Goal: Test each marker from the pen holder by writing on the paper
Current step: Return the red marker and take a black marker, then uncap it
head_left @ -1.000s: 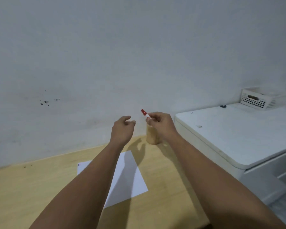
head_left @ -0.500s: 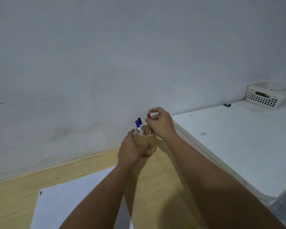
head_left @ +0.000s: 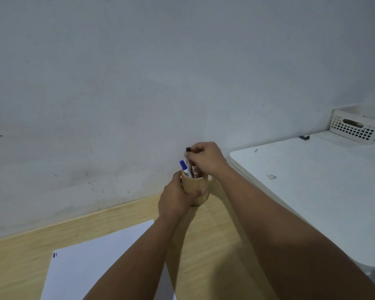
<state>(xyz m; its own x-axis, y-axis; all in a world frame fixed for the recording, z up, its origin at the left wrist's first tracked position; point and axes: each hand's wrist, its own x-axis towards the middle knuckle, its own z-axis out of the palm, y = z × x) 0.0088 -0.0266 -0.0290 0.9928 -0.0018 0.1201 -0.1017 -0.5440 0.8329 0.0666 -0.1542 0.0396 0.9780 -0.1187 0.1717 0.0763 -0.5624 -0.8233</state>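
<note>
While my left hand (head_left: 178, 197) wraps the pen holder (head_left: 198, 191) by the wall, my right hand (head_left: 206, 160) fingers pinch the black marker (head_left: 188, 153), so with only blue and red marks (head_left: 55, 254) on the paper (head_left: 100, 265), black looks untested.

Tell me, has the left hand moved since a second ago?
Yes. The left hand went from hovering open in the air to wrapping the wooden pen holder by the wall.

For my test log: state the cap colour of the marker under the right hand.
Black cap, on the marker the right hand pinches; head view.
</note>
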